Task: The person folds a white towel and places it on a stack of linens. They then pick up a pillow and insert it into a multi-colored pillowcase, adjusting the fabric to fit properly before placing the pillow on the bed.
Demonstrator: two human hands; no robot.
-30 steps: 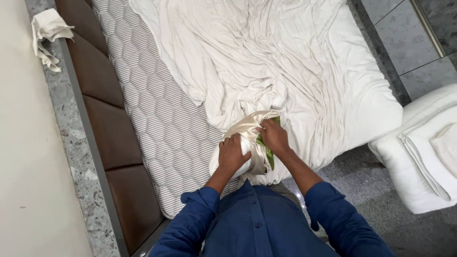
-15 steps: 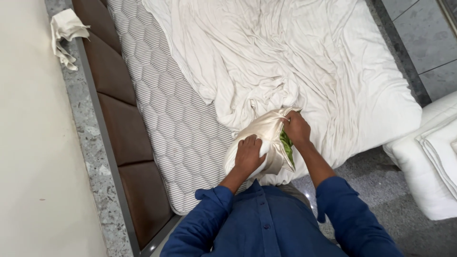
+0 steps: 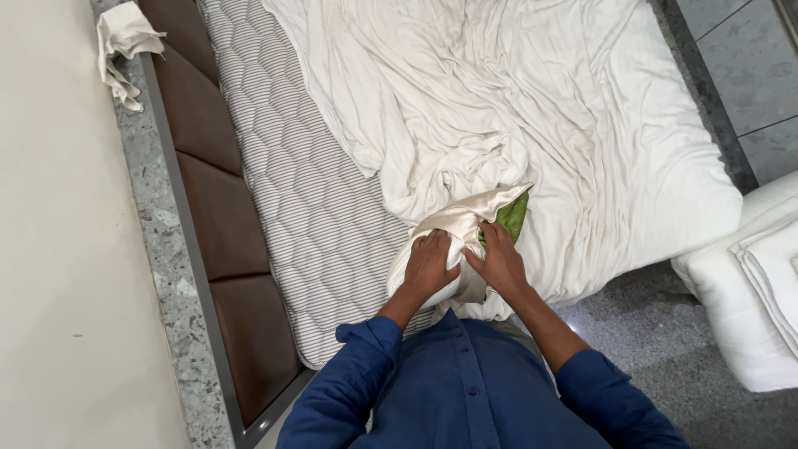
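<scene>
A small pillow with a shiny cream cover (image 3: 449, 226) and a green inner side (image 3: 513, 216) lies at the near edge of the bed. My left hand (image 3: 430, 266) grips the cream cover from the left. My right hand (image 3: 499, 259) holds the cover's edge where the green shows. Both hands sit close together on the pillow, just in front of my blue shirt. A crumpled white sheet (image 3: 515, 108) spreads over the mattress beyond them.
The quilted striped mattress (image 3: 283, 183) is bare on the left. A brown padded headboard (image 3: 216, 208) runs along it, beside a speckled stone ledge (image 3: 162, 249) bearing a white cloth (image 3: 123, 46). A white seat with folded linen (image 3: 756, 283) stands at right on grey floor.
The view has shifted a little, so the bed and hands sit further right and up. My hands have stayed on the pillow, working the cream cover over the green.
</scene>
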